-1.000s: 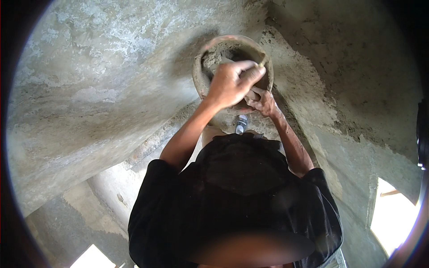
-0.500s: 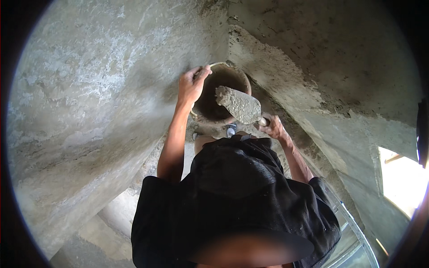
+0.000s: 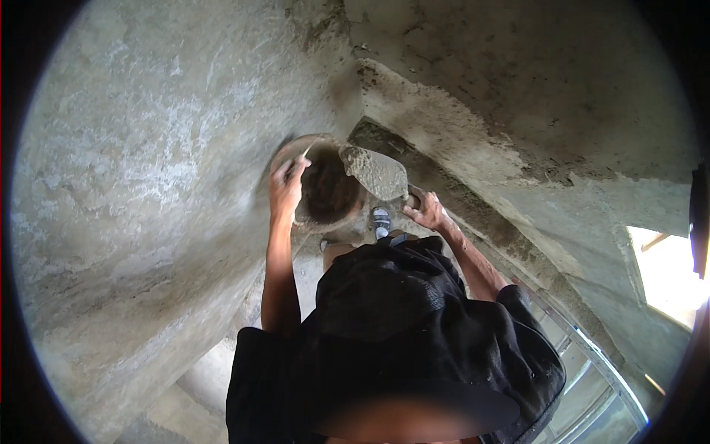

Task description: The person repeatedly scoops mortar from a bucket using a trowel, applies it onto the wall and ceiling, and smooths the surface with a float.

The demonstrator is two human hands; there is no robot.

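Note:
My left hand (image 3: 288, 181) is closed on the thin handle of a round, mortar-stained bucket (image 3: 333, 203) near the corner. Inside, the bucket looks dark. My right hand (image 3: 427, 210) grips the handle of a trowel (image 3: 377, 172), whose blade is coated with grey mortar, heaped at its far end, and held over the bucket's right rim. A sandaled foot (image 3: 381, 222) shows just below the bucket and trowel.
Rough concrete walls (image 3: 148, 185) rise on both sides, with a ledge (image 3: 466, 203) along the right one. An aluminium ladder (image 3: 606, 374) stands behind me at the lower right. A bright opening (image 3: 654, 263) is in the right wall.
The trowel has come up out of the bucket with mortar on it. My left hand and the bucket have moved left and lower in view, the hand now on the handle beside the blade.

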